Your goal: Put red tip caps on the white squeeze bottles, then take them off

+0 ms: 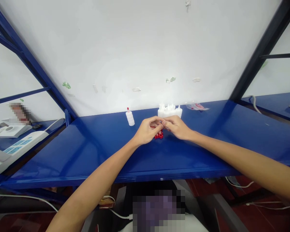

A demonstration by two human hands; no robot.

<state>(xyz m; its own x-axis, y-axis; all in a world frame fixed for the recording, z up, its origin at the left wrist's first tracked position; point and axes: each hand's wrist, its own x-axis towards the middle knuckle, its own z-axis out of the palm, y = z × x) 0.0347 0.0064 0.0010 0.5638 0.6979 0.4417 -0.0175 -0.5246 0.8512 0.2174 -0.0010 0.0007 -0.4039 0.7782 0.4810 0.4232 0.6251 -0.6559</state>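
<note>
My left hand point(148, 130) and my right hand point(176, 126) meet above the blue table, thumbs and fingertips pinched together. Whatever lies between the fingertips is too small and too covered to make out. Just below the fingers is a cluster of small red caps point(159, 136), partly hidden by my left hand. Behind my hands several white squeeze bottles point(169, 111) stand in a close group, their lower parts covered by the hands. To the left, apart from the group, a single white bottle point(130, 119) stands upright with a red tip.
A clear plastic bag point(198, 106) with red bits inside lies at the back right of the blue table point(87, 151). The white wall rises behind it. A white power strip point(21, 149) is on the left, beyond the blue frame post point(36, 61).
</note>
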